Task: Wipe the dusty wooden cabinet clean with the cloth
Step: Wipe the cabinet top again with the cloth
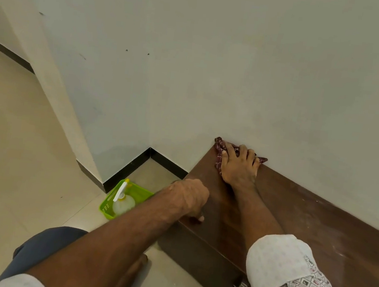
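Cloth [219,150] | right hand [238,168] flat-fingered, pressing it into cabinet [317,223] corner | left hand [188,198], 7 o'clock, clenches front edge | advise: even pressure, overlapping strokes toward dust [342,253] at 4 o'clock.

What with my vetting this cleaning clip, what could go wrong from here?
The right hand presses the cloth at the cabinet corner: dust may fall toward the basket. Farther right, pale streaks on the top could be missed. The left hand, braced on the front edge, might slip.
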